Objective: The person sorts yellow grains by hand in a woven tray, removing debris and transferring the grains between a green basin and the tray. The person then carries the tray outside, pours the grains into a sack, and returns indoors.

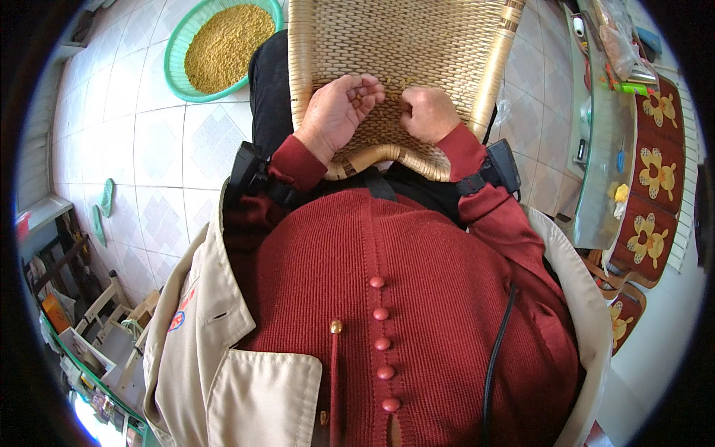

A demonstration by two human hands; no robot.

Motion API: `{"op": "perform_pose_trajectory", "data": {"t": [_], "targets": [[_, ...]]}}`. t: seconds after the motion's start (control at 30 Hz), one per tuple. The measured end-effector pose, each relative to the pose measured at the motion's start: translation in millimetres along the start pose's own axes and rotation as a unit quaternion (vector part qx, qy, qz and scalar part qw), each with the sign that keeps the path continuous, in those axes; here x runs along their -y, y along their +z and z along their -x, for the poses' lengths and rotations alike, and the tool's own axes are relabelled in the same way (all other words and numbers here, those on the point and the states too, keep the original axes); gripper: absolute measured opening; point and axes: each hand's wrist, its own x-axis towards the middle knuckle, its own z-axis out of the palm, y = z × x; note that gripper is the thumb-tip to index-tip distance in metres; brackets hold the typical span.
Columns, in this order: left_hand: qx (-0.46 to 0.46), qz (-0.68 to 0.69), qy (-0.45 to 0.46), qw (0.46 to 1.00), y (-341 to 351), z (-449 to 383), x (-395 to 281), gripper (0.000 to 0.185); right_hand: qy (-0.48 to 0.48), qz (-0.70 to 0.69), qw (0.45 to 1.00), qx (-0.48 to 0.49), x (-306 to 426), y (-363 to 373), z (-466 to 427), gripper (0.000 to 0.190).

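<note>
A woven wicker winnowing tray point(391, 33) rests across my lap, its curved rim toward my belly. My left hand point(342, 109) is over its near left part, palm turned up and fingers curled around a few yellow beans point(358, 98), probably soybeans. Opposite it, my right hand point(430, 112) hovers over or rests on the weave with fingers curled in; whether they pinch anything is hidden. Several loose beans point(403, 82) lie on the weave between and beyond both hands. At upper left, a green plastic basket point(174, 72) holds a large heap of similar yellow beans point(229, 47).
A glass-topped table point(606, 184) stands at the right with plastic bags point(617, 44) on it. Beyond it are flower-patterned seat cushions point(653, 173). Green slippers point(106, 196) lie on the tiled floor point(159, 139) at left. A wooden frame point(114, 302) stands at lower left.
</note>
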Motion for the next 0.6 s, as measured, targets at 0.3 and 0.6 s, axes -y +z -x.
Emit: {"op": "perform_pose_trajectory", "data": {"t": [0.3,0.6], "targets": [[-0.006,-0.003,-0.004,1.000,-0.2,0.1,0.5,0.023,-0.090,-0.019,0.993,0.074,4.7,15.8,-0.5,0.012],[-0.001,-0.007,-0.005,1.000,3.4,-0.2,0.9,0.023,-0.071,-0.046,0.996,0.020,3.4,1.6,-1.1,0.012]]}}
